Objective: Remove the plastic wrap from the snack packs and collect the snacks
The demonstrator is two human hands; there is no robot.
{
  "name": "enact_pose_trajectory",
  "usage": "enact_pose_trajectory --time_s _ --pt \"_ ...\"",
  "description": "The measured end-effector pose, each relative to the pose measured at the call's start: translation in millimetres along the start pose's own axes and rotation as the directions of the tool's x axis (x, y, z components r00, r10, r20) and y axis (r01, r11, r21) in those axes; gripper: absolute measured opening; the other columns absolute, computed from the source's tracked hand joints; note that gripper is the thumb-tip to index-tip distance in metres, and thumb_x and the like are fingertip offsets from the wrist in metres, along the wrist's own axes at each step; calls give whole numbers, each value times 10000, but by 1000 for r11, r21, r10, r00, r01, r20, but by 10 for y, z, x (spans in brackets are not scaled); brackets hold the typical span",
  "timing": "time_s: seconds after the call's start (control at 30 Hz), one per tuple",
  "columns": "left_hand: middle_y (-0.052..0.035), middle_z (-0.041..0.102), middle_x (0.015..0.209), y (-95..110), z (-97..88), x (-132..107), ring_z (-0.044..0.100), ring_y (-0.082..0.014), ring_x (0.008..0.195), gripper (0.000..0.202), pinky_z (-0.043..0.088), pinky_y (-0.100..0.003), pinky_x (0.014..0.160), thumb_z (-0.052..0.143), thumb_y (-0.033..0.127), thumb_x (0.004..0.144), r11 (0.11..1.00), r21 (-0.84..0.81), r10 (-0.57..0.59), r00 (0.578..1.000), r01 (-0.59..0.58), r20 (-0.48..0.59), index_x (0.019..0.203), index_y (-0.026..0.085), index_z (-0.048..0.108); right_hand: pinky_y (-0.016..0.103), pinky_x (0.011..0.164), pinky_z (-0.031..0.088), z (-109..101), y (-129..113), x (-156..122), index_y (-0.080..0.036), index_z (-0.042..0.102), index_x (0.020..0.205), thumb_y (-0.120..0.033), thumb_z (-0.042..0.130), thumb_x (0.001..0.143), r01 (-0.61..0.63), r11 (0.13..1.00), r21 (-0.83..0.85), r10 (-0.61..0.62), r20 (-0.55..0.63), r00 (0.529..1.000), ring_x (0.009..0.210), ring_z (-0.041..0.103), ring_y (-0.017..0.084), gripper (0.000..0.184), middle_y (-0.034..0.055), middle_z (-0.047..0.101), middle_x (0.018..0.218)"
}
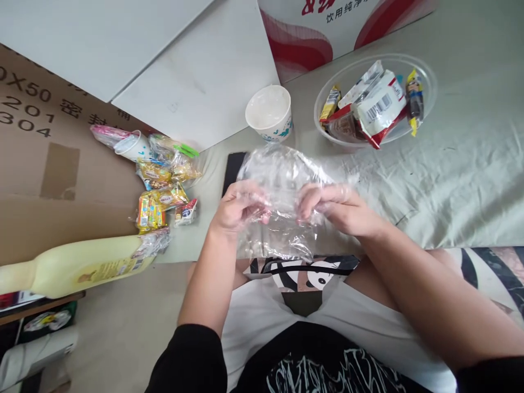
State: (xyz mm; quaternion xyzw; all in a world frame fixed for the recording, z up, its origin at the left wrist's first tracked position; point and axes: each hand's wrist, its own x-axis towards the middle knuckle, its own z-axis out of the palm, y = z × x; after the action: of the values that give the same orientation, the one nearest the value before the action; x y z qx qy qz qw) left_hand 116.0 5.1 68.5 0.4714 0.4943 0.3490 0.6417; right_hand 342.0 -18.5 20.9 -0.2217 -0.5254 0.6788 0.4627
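Both hands hold a crumpled clear plastic bag [282, 174] above my lap. My left hand [237, 206] is closed, pinching the bag's left side. My right hand [335, 204] is closed too, gripping its right side. Thin clear film seems to cover both hands. The bag hangs down between my wrists and partly hides a black phone [233, 169] lying on the cloth behind it.
A white paper cup [270, 113] stands beyond the bag. A clear bowl [426, 82] at the right holds wrapped snacks. A pile of snack packets [164, 185] lies left on cardboard [49, 180]. A pale yellow bottle [73, 267] lies at the lower left.
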Motion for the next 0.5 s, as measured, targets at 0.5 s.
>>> enact_pose_trajectory --time_s 0.5 --pt "2 698 868 53 187 277 703 -183 795 527 563 -289 740 920 242 591 969 114 233 962 -217 -142 1061 265 682 276 592 479 -15 174 135 -277 384 1219 -311 768 711 -200 977 -70 158 -387 908 674 612 150 638 -26 608 822"
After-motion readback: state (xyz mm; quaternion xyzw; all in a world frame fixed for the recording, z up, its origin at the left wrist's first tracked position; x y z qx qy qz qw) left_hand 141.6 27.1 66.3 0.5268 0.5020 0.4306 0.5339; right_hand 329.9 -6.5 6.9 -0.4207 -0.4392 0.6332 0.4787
